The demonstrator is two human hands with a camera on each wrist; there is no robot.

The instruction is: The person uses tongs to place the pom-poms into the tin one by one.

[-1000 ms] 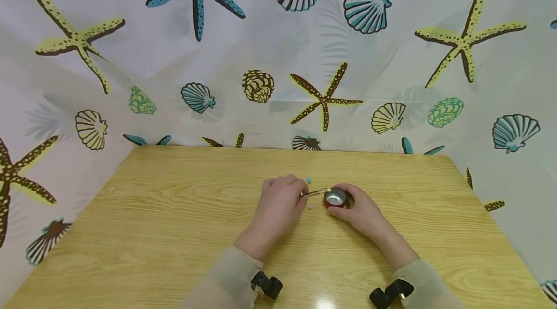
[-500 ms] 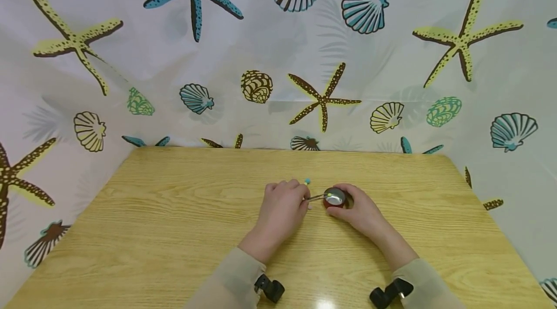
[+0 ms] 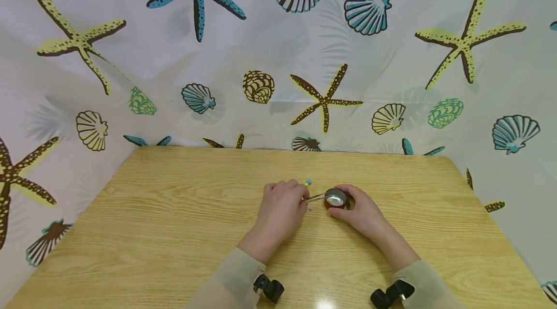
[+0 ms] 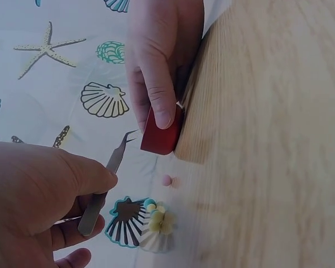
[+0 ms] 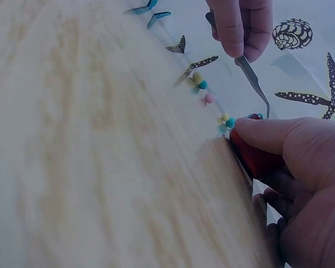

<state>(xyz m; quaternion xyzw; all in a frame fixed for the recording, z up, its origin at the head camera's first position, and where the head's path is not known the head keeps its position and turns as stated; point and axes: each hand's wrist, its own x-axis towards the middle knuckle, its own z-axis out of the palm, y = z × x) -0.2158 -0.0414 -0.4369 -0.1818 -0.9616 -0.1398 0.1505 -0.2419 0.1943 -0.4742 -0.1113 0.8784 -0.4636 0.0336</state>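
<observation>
My left hand [image 3: 280,214] pinches bent-tip metal tweezers [image 4: 109,181] between thumb and fingers. The tips reach over the rim of a small red cup [image 4: 163,134] with a shiny silver inside; in the left wrist view they stand slightly apart with nothing between them. Curled round the cup's side, my right hand [image 3: 365,210] keeps it upright on the table. A pink bead [image 4: 167,180] lies between the hands, close to the cup. Farther off are a blue bead [image 3: 308,181] and a yellow bead [image 5: 197,77]. The cup's bottom is mostly hidden.
The wooden table [image 3: 174,222] reaches back to a white cloth [image 3: 261,33] printed with starfish and shells. Another yellow bead [image 5: 225,116] and a teal bead [image 5: 230,122] show close by the cup in the right wrist view.
A yellow bead in the tweezers moved from the cup's rim to over its opening and no longer shows at the tips. The right hand and cup stayed in place.
</observation>
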